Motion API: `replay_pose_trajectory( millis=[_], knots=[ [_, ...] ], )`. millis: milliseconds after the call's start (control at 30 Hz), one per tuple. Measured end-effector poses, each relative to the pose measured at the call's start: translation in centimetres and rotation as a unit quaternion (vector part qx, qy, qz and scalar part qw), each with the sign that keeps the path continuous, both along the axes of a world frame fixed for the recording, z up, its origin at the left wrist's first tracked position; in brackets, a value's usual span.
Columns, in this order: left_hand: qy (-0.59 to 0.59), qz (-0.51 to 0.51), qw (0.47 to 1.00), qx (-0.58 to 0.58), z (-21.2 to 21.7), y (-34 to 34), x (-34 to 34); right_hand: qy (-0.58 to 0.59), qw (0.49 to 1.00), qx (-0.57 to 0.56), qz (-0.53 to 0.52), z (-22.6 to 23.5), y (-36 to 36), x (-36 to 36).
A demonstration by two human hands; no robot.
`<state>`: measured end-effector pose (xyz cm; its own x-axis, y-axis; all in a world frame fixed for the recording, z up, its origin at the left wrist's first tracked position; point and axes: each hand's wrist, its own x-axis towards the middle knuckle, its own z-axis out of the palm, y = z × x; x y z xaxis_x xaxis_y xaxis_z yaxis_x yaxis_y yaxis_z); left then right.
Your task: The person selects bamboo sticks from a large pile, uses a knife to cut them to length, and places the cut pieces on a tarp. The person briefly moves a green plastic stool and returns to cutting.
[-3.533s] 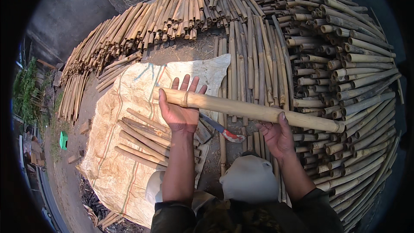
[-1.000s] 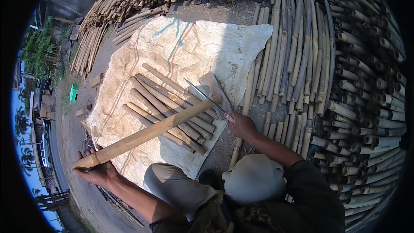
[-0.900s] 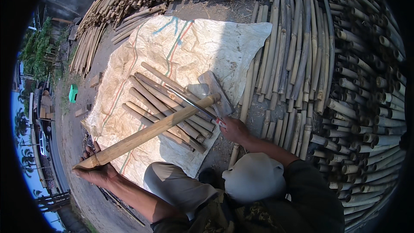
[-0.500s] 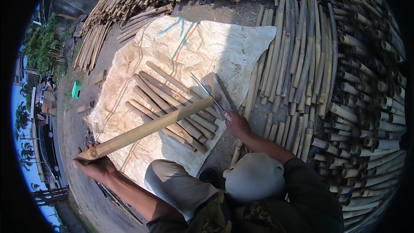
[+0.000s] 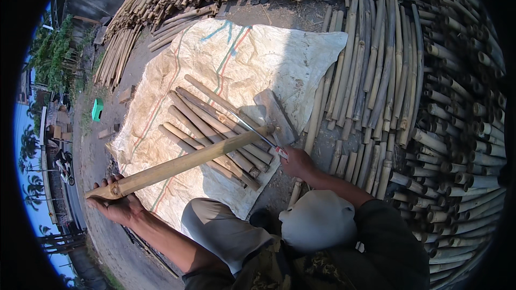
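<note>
Head view: left hand [image 5: 119, 205] is closed around the lower end of a long pale-yellow bamboo pole [image 5: 180, 165], fingers wrapped under it. The pole runs diagonally up and to the right, and its far end lies over a row of short cut brown bamboo lengths [image 5: 212, 131]. Right hand [image 5: 297, 161] grips the red-marked handle of a broad flat steel chopping blade [image 5: 275, 116] — the blade edge sits at the pole's far end, apparently touching it. The cut lengths lie side by side on a white woven plastic sheet with coloured stripes [image 5: 252, 56], spread on the ground. Stacked round bamboo poles [image 5: 424, 129] surround the sheet on the right and top — a further stack [image 5: 115, 56] lies at upper left. A small green container [image 5: 97, 109] stands beside the sheet's left edge.
</note>
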<state>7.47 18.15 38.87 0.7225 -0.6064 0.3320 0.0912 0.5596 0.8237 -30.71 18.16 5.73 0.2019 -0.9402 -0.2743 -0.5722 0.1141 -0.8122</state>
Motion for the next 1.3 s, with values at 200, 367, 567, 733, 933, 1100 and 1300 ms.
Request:
replay_pose_trajectory(
  millis=[200,367,567,733,933,1100,1300],
  knots=[
    [-0.004,0.097,0.995,-0.003,0.5,0.3,0.1,0.032,0.998,0.002,-0.059,-0.2,0.4,-0.6],
    [0.022,0.083,0.995,0.044,-1.4,-1.2,-0.8,-0.024,0.996,0.015,-0.081,-0.2,0.8,0.2],
    [0.036,0.051,0.998,0.024,-1.6,-2.1,-0.5,0.017,0.998,-0.054,-0.039,-0.3,-0.4,0.5],
    [-0.011,-0.019,0.999,-0.023,-1.9,-1.8,0.3,0.047,0.991,0.043,-0.113,-0.3,-0.9,0.0],
    [-0.027,-0.22,0.969,-0.111,-1.5,-1.6,-0.8,-0.005,1.0,-0.005,-0.022,-1.2,-0.6,-0.3],
    [0.005,-0.013,0.999,-0.039,-0.8,-2.2,-2.2,0.055,0.992,-0.002,-0.118,-0.8,-0.4,-0.8],
    [0.02,0.064,0.997,0.03,-0.8,-3.0,-1.6,0.011,0.996,-0.031,-0.089,-0.2,0.4,0.5]
  ],
)
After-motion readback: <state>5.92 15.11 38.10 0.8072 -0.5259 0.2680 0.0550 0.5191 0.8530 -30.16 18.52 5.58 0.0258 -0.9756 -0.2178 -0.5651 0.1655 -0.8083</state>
